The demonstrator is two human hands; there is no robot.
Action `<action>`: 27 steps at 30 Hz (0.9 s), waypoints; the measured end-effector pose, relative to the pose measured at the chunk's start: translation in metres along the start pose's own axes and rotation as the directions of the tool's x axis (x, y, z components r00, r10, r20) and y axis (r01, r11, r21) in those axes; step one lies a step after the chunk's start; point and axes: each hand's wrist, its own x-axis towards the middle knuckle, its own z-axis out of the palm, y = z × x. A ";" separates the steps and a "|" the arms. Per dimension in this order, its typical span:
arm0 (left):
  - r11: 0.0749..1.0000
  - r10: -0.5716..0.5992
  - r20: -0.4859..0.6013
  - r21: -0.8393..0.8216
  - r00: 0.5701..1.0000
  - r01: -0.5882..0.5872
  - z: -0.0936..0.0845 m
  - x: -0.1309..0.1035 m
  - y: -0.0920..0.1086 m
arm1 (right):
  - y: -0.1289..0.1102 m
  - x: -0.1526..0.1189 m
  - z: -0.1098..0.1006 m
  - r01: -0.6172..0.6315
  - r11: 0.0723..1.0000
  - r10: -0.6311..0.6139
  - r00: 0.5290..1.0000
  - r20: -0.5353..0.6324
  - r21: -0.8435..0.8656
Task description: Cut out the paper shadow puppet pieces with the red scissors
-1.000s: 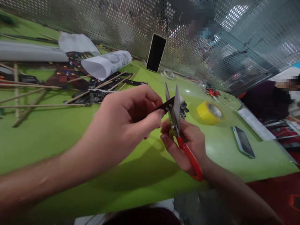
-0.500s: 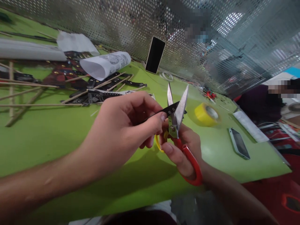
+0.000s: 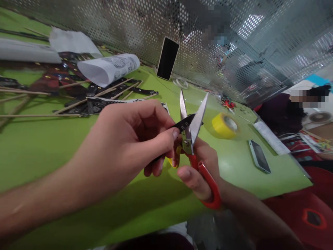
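My left hand (image 3: 135,139) is closed, pinching a thin black strip (image 3: 182,125) with pale marks between thumb and fingers. The strip's far end lies between the parted blades of a pair of scissors (image 3: 199,121). These scissors have a red handle loop and a yellow one, and my right hand (image 3: 201,173) is closed around them, thumb through the red loop. Both hands are held above the green table (image 3: 234,187). The rest of the strip is hidden inside my left hand.
Yellow tape (image 3: 222,125), a phone (image 3: 259,156) and a folded white paper (image 3: 272,137) lie on the right. A dark-screened device (image 3: 168,59) leans against the perforated metal screen (image 3: 145,31). Wooden sticks (image 3: 28,116), black patterned pieces and rolled paper (image 3: 110,69) crowd the left.
The view has turned slightly, so the table items sit further left. The scissor blades have spread a little wider around the black strip. Both hands keep their hold.
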 end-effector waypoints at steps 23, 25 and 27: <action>0.942 0.160 -0.014 0.303 0.987 -0.148 -0.018 -0.003 -0.005 | -0.003 0.003 -0.002 0.050 0.994 -0.048 0.999 0.016 -0.098; 0.924 0.181 -0.033 0.349 0.983 -0.159 -0.019 -0.005 -0.004 | -0.005 0.004 -0.003 0.049 0.993 -0.045 0.998 0.037 -0.105; 0.913 0.184 -0.054 0.378 0.981 -0.151 -0.019 -0.006 -0.002 | -0.006 0.004 -0.004 0.048 0.992 -0.044 0.998 0.044 -0.114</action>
